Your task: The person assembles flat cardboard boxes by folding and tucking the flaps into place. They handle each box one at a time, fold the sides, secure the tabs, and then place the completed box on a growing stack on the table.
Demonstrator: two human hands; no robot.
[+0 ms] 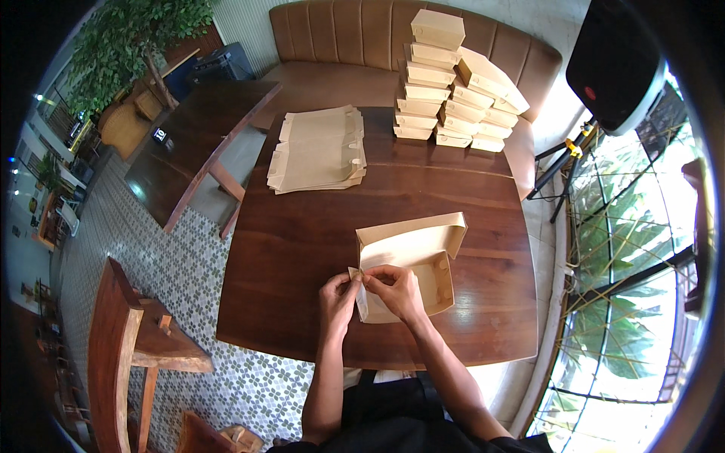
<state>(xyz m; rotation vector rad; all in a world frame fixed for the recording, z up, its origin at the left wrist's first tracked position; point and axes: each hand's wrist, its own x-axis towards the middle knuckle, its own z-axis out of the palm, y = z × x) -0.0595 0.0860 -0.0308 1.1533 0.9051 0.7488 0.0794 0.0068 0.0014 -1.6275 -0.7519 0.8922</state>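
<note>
A brown cardboard food box (411,235) stands on the wooden table in front of me, its hinged lid raised at the far side. At the box's left end, my left hand (339,297) pinches a small cardboard flap at the corner. My right hand (396,288) reaches across the open box, and its fingers grip the same left corner beside the left fingertips. The fingers partly hide the flap. The box's right end wall is upright, and part of the inside shows past my right hand.
Flat unfolded box blanks (317,151) lie stacked at the table's far left. Folded boxes (434,94) are piled high at the far right. Beyond the wooden table (302,241) runs a brown padded bench (343,41). A wooden chair (113,332) stands left, a black speaker (615,68) far right.
</note>
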